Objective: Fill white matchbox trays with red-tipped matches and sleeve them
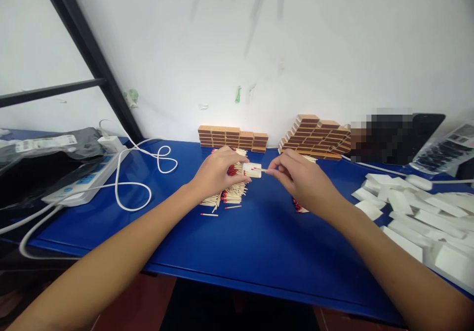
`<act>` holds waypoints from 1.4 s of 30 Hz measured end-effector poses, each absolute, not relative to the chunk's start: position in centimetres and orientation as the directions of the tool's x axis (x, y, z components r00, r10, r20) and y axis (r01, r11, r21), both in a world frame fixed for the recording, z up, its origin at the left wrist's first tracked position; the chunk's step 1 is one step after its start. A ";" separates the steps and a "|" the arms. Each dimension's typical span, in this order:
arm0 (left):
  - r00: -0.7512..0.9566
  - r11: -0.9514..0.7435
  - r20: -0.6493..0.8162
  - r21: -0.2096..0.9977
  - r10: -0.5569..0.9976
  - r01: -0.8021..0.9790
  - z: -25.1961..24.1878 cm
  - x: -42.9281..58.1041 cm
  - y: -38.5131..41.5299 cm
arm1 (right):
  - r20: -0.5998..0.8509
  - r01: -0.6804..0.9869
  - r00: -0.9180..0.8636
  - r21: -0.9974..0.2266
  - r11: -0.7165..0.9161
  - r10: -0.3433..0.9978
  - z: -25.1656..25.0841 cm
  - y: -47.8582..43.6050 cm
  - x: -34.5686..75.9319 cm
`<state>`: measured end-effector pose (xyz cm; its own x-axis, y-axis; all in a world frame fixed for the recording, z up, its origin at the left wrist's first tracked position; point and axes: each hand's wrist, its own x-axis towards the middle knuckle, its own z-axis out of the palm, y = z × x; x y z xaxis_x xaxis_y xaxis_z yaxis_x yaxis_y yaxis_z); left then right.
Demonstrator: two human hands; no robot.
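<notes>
My left hand (218, 170) grips a small white matchbox tray (252, 166) between thumb and fingers, with a few red-tipped matches lying inside it. From the right, my right hand (296, 178) pinches a match (261, 170), its head end over the tray. Below and behind my left hand spreads a pile of loose matches (234, 192) with red heads and pale sticks. Two single matches lie apart in front of the pile, one of them a lone match (209, 215). Another group of matches (300, 207) is partly hidden under my right hand.
Stacked matchboxes (231, 137) stand against the wall, with a taller stack (314, 136) to their right. Many white trays (425, 207) are heaped at right, near a dark phone (425, 128). A power strip (85, 183) and white cables (117, 183) occupy the left of the blue table (222, 252).
</notes>
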<state>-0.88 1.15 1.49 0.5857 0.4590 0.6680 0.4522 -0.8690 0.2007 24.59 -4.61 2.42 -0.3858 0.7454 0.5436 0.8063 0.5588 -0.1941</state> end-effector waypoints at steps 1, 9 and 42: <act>0.584 -0.870 0.666 0.219 0.464 0.441 1.5 -0.7 1.0 | 0.545 0.818 -0.382 -0.177 0.547 0.747 2.3 -4.4 24.7; 0.581 -0.877 0.658 0.322 0.479 0.358 1.7 -0.1 0.1 | 0.517 0.830 -0.413 -0.125 0.543 0.750 1.1 -4.5 23.8; 0.505 -0.889 0.747 0.258 0.432 0.378 1.8 -0.7 0.9 | 0.274 0.589 -0.642 -0.421 0.690 0.716 -0.2 -7.8 19.8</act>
<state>-0.74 0.86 1.82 0.5053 0.4315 0.7473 0.3782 -0.8891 0.2577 19.80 -7.77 -0.17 -0.6423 0.7157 0.2743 0.5890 0.6899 -0.4208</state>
